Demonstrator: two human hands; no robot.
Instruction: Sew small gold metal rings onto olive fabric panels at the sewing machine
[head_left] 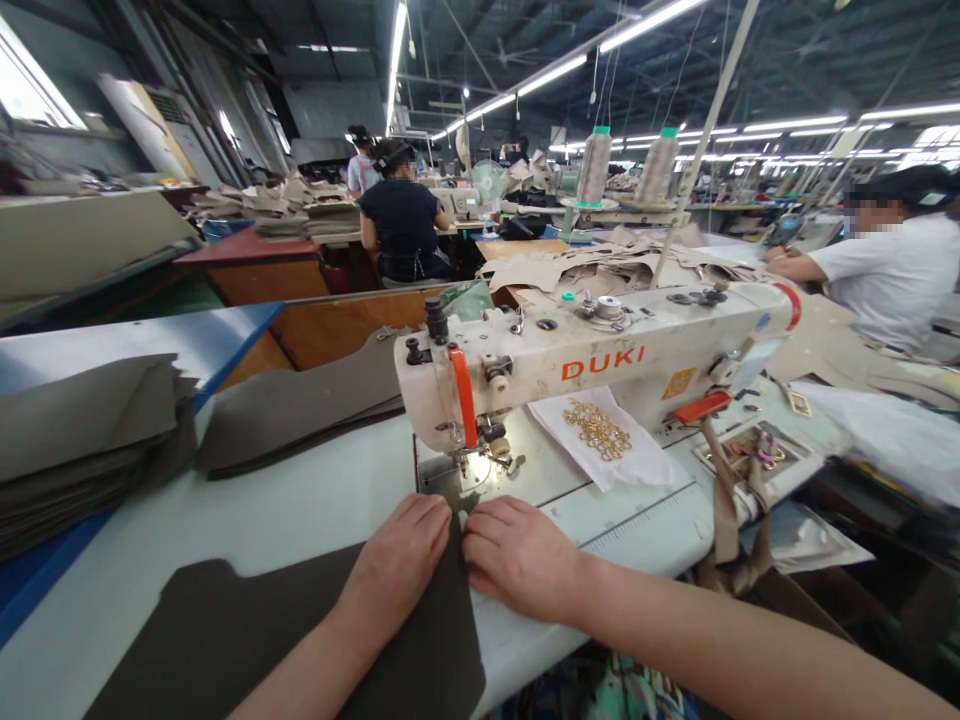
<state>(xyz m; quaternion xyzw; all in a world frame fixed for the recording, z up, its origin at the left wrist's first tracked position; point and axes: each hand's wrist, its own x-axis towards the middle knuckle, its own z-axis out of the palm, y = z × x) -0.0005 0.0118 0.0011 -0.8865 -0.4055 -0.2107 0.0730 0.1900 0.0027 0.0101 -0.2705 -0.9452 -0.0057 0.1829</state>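
Observation:
A dark olive fabric piece [427, 650] lies flat on the machine bed, and its narrow far end reaches the lit needle area of a white sewing machine [525, 360]. My left hand [401, 555] is closed at that narrow end, its fingers bent down onto the cloth. Opposite it, my right hand [517, 555] has its fingers curled together against the fabric's right edge. Both hands are just in front of the presser foot [476, 470]. My fingertips are partly hidden, as is the bit of cloth beneath them.
Gold metal rings [600, 428] lie on white paper [645, 465] under the machine arm. Stacked fabric pieces [82, 430] and another pile [300, 410] sit left. A parts tray [757, 450] and hanging straps [724, 500] are right. Co-workers sit ahead [405, 220] and right [885, 260].

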